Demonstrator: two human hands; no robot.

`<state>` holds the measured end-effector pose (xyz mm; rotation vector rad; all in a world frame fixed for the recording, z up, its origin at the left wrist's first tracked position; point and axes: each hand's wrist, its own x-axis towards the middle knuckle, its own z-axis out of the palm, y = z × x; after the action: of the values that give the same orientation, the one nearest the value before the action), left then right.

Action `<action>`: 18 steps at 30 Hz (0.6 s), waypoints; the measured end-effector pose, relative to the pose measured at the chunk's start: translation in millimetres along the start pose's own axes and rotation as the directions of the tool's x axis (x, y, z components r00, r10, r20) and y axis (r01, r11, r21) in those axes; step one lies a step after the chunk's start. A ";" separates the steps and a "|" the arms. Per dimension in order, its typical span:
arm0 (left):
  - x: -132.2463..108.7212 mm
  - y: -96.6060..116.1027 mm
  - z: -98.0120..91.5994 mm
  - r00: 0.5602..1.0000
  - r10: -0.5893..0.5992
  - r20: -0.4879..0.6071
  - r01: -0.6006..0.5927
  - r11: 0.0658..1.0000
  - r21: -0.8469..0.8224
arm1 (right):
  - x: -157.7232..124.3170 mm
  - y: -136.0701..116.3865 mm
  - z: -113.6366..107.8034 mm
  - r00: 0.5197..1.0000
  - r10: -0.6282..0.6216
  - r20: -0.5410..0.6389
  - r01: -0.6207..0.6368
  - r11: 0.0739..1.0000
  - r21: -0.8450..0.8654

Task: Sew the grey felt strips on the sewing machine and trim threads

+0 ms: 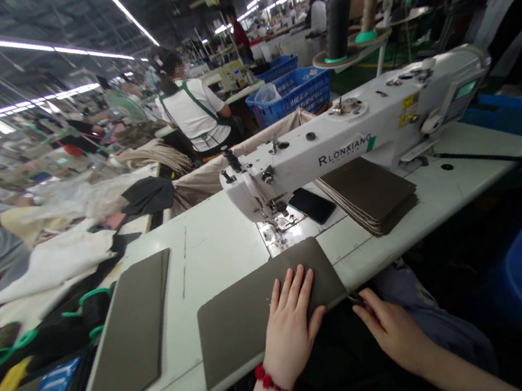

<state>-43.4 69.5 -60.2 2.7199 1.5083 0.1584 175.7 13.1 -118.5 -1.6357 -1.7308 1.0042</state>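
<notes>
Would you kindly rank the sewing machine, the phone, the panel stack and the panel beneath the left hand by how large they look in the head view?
Largest to smallest:
1. Sewing machine
2. Panel beneath the left hand, though partly covered and nearer the camera
3. Panel stack
4. Phone

L hand [289, 312]: red/blk beaded bracelet [267, 379]

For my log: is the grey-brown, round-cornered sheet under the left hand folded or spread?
Spread: the sheet lies flat on the pale green tabletop, no fold visible around the left hand.
</notes>
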 end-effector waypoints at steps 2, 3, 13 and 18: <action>-0.3 -0.3 0.3 1.000 -0.002 -0.005 0.002 1.000 0.001 | 2.7 -2.2 -0.2 1.000 -0.021 0.003 0.021 0.999 -0.029; -0.4 -0.2 0.6 1.000 -0.001 -0.011 0.001 1.000 0.002 | 3.7 -3.1 0.1 1.000 -0.030 0.003 0.030 0.999 -0.043; -2.1 -0.5 -0.8 0.999 0.018 -0.030 -0.019 1.000 -0.019 | 7.3 4.0 0.4 0.993 -0.085 -0.082 0.080 0.994 -0.071; -2.9 -2.3 1.3 1.000 0.029 -0.006 -0.029 0.999 -0.032 | 6.9 1.8 -13.5 0.977 -0.143 -0.160 0.140 0.990 -0.035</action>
<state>-46.7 68.3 -61.8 2.7189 1.4552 0.1891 186.9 21.9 -113.0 -1.5387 -1.7275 0.7653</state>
